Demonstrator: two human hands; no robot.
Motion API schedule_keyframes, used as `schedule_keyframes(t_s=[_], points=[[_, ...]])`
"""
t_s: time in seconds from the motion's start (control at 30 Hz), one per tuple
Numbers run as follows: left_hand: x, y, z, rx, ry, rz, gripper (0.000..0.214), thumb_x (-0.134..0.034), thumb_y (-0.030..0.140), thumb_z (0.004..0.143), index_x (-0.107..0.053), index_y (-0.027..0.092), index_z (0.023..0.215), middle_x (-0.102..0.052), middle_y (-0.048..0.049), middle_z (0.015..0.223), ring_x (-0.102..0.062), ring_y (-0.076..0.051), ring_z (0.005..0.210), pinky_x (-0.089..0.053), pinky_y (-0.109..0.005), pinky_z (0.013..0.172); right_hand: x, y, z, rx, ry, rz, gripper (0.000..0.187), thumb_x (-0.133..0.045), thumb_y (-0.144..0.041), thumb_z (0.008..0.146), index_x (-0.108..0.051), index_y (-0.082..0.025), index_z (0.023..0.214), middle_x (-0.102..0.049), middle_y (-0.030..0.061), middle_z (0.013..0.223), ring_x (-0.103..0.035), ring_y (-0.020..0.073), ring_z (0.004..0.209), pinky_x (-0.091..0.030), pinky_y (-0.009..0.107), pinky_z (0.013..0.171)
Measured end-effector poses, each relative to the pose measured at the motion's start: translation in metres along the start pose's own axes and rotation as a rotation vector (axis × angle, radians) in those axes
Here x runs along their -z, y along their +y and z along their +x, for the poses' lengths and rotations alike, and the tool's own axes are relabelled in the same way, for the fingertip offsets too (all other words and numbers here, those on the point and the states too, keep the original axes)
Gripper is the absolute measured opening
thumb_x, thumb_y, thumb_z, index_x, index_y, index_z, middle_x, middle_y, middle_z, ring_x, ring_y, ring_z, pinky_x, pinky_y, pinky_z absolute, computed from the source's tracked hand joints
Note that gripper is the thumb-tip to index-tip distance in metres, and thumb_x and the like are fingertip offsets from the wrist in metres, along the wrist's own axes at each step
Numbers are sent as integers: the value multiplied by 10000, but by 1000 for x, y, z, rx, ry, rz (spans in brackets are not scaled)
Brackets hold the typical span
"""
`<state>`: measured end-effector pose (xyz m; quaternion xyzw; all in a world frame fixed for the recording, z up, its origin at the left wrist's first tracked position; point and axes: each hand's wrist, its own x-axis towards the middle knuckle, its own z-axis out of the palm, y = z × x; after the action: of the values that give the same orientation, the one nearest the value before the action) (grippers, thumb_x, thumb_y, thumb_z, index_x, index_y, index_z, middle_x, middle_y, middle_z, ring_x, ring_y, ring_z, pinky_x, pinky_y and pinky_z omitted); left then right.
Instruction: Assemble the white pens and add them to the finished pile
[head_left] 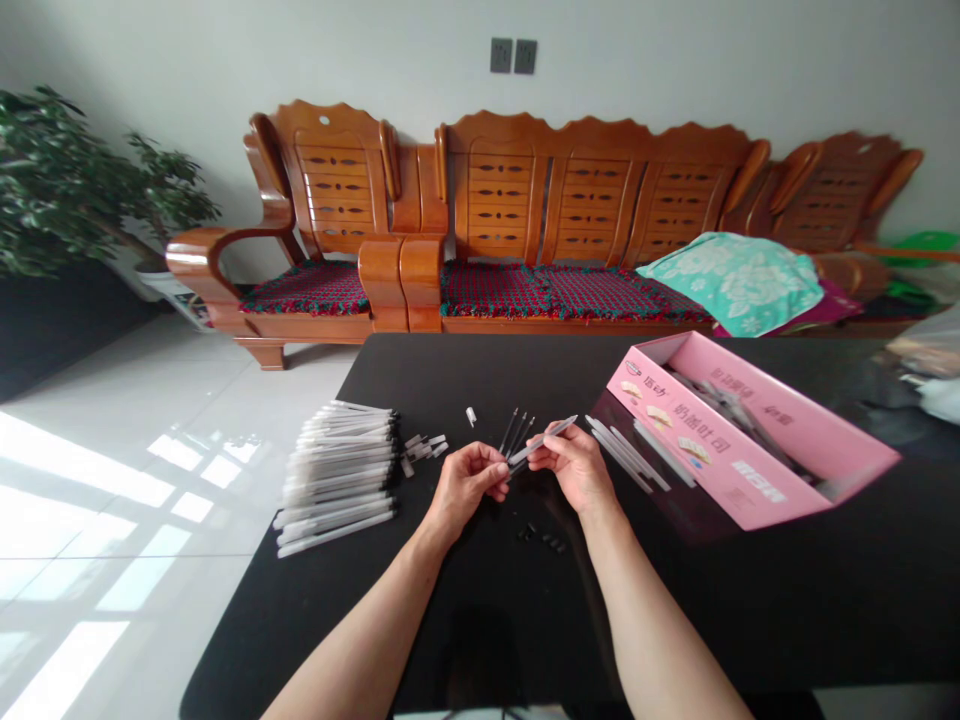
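Observation:
My right hand (576, 468) grips a translucent white pen barrel (541, 438) between thumb and fingers, tilted with its tip up to the right. At the barrel's lower left end, the fingers of my left hand (471, 482) are pinched together; what they hold, if anything, is hidden. Just beyond the hands lie several thin black pen refills (516, 432). Small black plugs (541, 538) are scattered on the table nearer to me. Left of my left hand are several clear pen caps (424, 450), with a single cap (470, 416) farther back.
A large pile of white pens (337, 475) lies at the table's left. Several loose barrels (626, 455) rest beside a pink open box (705, 440) containing more pen parts. The black table (360, 630) stands before a wooden sofa (495, 200); a potted plant (97, 190) is far left.

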<state>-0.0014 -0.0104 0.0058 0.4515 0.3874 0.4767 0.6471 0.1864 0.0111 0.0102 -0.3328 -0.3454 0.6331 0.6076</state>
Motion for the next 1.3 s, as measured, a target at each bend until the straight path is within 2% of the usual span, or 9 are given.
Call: schedule_keyframes(t_s=[0.53, 0.63, 0.77, 0.87, 1.0, 1.1, 1.17, 1.3], points=[[-2, -3, 2, -18, 25, 34, 345, -777, 407, 721, -590, 128, 800, -640, -11, 591, -596, -117, 494, -505, -228, 496, -4, 1, -1, 9, -6, -73, 225, -788, -218, 708, -623, -167, 852, -768, 75, 781, -722, 194, 578, -604, 272, 513], [-4, -2, 0, -70, 75, 105, 306, -765, 385, 728, -591, 139, 778, -634, -3, 577, -593, -120, 485, -495, -224, 485, -4, 2, -1, 3, -2, -76, 230, -795, -225, 706, -621, -165, 843, -770, 80, 783, -723, 195, 576, -605, 268, 514], [-7, 1, -5, -204, 171, 318, 184, -732, 297, 757, -621, 151, 754, -627, 11, 578, -589, -104, 514, -468, -193, 513, -4, 4, -1, -6, 2, -70, 246, -807, -230, 697, -616, -170, 840, -768, 69, 765, -726, 198, 579, -609, 271, 515], [-8, 3, -7, -245, 164, 323, 169, -735, 271, 753, -636, 159, 832, -633, 18, 626, -595, -100, 545, -480, -188, 535, -3, 4, 0, -6, 13, -56, 244, -810, -219, 691, -617, -174, 835, -763, 53, 738, -722, 194, 564, -607, 267, 504], [-5, 2, -4, -173, 99, 208, 361, -760, 367, 738, -634, 142, 991, -651, -6, 703, -625, -125, 577, -520, -212, 520, -2, 2, 1, 6, 30, -22, 248, -815, -208, 679, -622, -174, 830, -762, 49, 738, -723, 189, 569, -612, 263, 518], [-2, -1, -1, -76, 70, 229, 423, -621, 527, 833, -652, 109, 889, -644, -41, 663, -616, -132, 524, -477, -199, 418, -3, 1, 1, 20, 35, -19, 247, -816, -210, 679, -620, -173, 824, -757, 46, 727, -723, 189, 575, -612, 263, 521], [0, -4, -1, -22, 55, 232, 488, -536, 577, 871, -646, 104, 820, -640, -50, 639, -592, -118, 470, -418, -178, 356, -3, 2, 0, 24, 25, -31, 244, -813, -215, 688, -617, -174, 827, -757, 47, 730, -724, 190, 579, -613, 267, 525], [2, -6, -1, -2, 37, 234, 451, -571, 552, 861, -623, 113, 773, -635, -34, 609, -535, -82, 409, -350, -151, 323, -3, 4, 0, 17, 2, -68, 236, -798, -222, 716, -609, -172, 849, -761, 63, 755, -725, 189, 594, -615, 272, 537]])
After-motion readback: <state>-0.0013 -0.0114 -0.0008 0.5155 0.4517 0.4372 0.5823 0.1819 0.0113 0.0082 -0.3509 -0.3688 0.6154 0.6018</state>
